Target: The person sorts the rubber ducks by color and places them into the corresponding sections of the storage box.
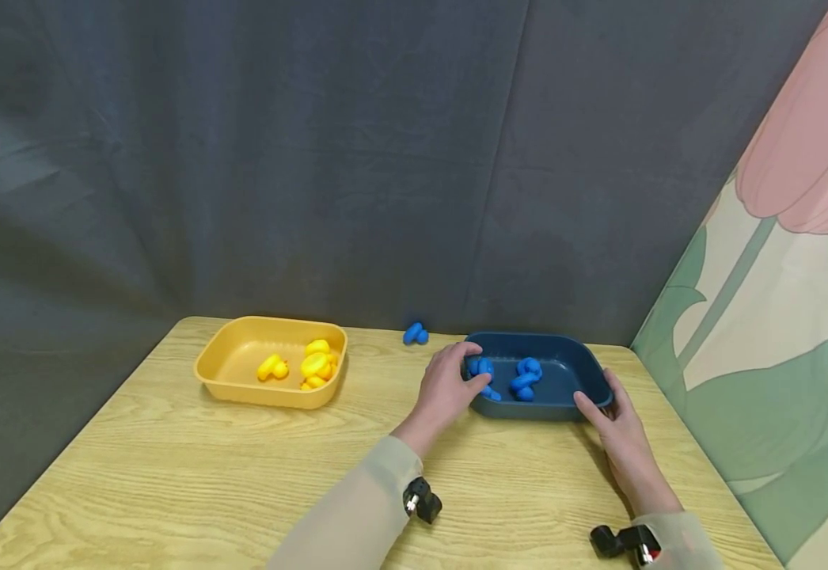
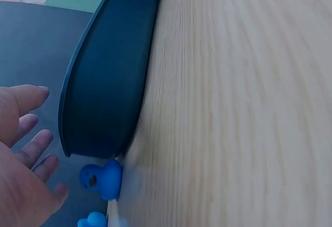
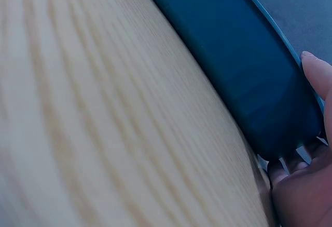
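Note:
A dark blue basin [image 1: 564, 408] stands on the table with several blue toy ducks [image 1: 526, 378] inside. My right hand [image 1: 621, 431] grips its right end, the thumb over the rim and the fingers round the outside wall, as the right wrist view shows. At the opposite end my left hand [image 1: 446, 388] hovers by the rim with fingers spread, overlapping ducks there. In the left wrist view the fingers [image 2: 36, 146] hold nothing, and a blue duck [image 2: 108, 179] sits just outside the basin's end. Another blue duck [image 1: 415, 333] lies near the table's back edge.
A yellow basin [image 1: 243, 392] with several yellow toy ducks [image 1: 314, 364] stands to the left on the wooden table [image 1: 207, 483]. A dark curtain [image 1: 314, 158] hangs right behind the table. On the right rises a panel with tulip patterns [image 1: 799, 356].

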Demonstrator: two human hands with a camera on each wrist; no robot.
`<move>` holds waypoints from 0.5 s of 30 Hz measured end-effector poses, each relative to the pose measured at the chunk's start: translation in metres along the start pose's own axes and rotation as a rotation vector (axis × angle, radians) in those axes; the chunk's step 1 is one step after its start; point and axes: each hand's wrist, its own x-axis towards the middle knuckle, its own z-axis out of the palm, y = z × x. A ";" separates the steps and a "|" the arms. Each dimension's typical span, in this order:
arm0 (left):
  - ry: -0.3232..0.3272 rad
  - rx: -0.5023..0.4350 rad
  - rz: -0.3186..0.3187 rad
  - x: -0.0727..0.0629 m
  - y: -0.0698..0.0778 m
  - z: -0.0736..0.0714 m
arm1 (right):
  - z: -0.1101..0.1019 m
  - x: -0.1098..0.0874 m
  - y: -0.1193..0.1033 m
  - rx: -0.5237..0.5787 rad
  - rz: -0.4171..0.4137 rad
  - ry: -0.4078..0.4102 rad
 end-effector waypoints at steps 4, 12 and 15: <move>0.012 -0.025 -0.024 -0.002 -0.008 -0.006 | 0.000 0.000 0.000 -0.008 0.000 0.003; 0.049 -0.042 -0.011 -0.004 -0.028 -0.015 | -0.001 -0.004 -0.002 -0.002 -0.002 0.004; 0.052 -0.040 -0.009 -0.006 -0.033 -0.017 | -0.002 -0.005 -0.002 0.004 -0.003 0.004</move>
